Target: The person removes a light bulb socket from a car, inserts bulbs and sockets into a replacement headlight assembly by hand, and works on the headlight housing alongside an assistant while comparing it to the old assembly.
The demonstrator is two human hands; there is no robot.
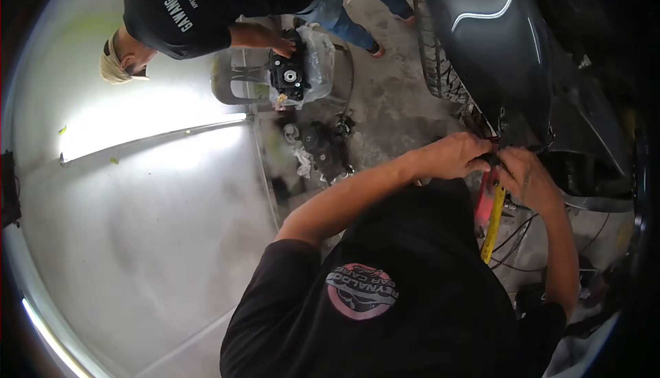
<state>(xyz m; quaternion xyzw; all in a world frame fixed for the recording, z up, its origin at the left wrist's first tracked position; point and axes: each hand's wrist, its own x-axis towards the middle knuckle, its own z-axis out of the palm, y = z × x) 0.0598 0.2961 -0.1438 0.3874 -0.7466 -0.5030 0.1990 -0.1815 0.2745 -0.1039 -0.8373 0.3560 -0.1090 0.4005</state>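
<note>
My left hand (pixel 455 156) and my right hand (pixel 526 175) meet at the lower corner of a dark grey car fender (pixel 495 41). The fingers of both are closed in a pinch around a small dark piece (pixel 491 160), too small and covered to name. Just below my hands, a long yellow strip-like thing (pixel 493 227) slopes downward, with a red object (pixel 484 203) beside it. What the yellow thing is joined to is hidden behind my fingers.
A tyre (pixel 440 69) stands left of the fender. Across the floor, another person (pixel 206 7) handles a black car part (pixel 289 74) on a plastic-covered chair (pixel 230 79). More dark parts (pixel 323 148) lie on the floor. Black cables (pixel 515 240) run below my right hand.
</note>
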